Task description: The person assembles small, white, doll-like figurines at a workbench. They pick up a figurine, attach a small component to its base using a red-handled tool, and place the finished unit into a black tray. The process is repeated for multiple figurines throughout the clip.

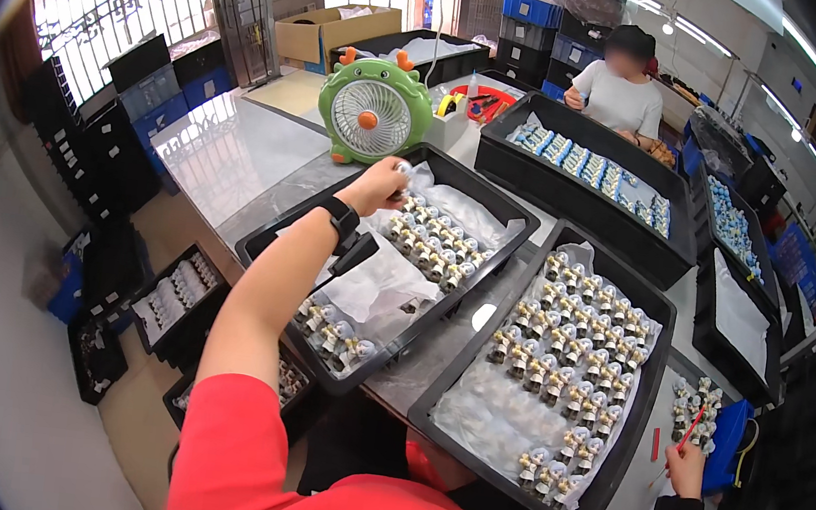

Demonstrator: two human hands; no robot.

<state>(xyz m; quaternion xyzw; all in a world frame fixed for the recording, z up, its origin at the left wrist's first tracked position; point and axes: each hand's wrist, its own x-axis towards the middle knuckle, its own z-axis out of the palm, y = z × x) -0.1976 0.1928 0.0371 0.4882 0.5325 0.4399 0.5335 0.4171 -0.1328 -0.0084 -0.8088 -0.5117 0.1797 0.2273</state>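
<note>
Head view: the left hand [380, 189] closes its fingertips on a small pale thing [405, 167] above the black tray [394, 342]; the right hand [683, 470], nearer the rightmost figurines [680, 411], grips a red stick [694, 426] slanting away, rightward, over them.

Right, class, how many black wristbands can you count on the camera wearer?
2: one wristband behind the left hand, the other wristband behind the right hand. Neither is hidden.

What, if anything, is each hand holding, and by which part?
Right hand: a thin red stick, around its middle. Left hand: cannot be told.
</note>
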